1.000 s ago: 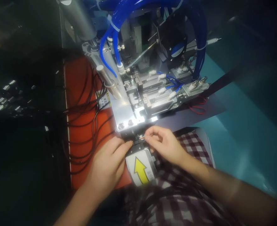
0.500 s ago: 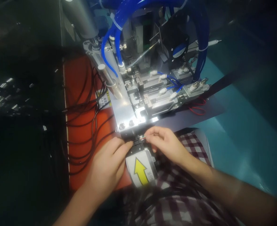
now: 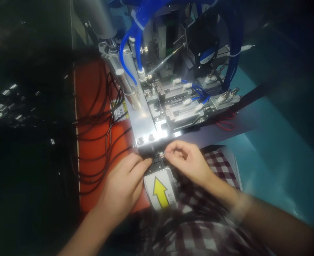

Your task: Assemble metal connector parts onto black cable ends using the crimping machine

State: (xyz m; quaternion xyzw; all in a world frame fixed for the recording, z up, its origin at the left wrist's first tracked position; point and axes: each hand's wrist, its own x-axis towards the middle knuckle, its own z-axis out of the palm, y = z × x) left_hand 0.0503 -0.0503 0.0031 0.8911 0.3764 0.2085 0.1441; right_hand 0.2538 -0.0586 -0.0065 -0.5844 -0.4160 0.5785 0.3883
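My right hand (image 3: 190, 161) pinches a thin, light and reddish wire-like piece (image 3: 162, 155) between thumb and forefinger, its free end pointing left over a small black fixture (image 3: 157, 165). On the other side of that fixture, my left hand (image 3: 125, 179) rests with thumb and forefinger close together at its edge. Whatever lies between those left fingertips is too small and dark to name. Just below sits a white label with a yellow arrow (image 3: 160, 192), on a rounded housing. Above both hands is the bright metal plate (image 3: 143, 129) of the machine.
Metal cylinders (image 3: 185, 115) with white fittings and thick blue air hoses (image 3: 139, 32) fill the space beyond my hands. Black cables (image 3: 109, 142) run over the orange surface (image 3: 89, 89) at left. A checked cloth garment (image 3: 197, 234) covers my lap.
The view has shifted slightly, so the machine appears a little further right. Both hands stay at the black fixture, the right still pinching the thin piece, with only tiny finger movements.
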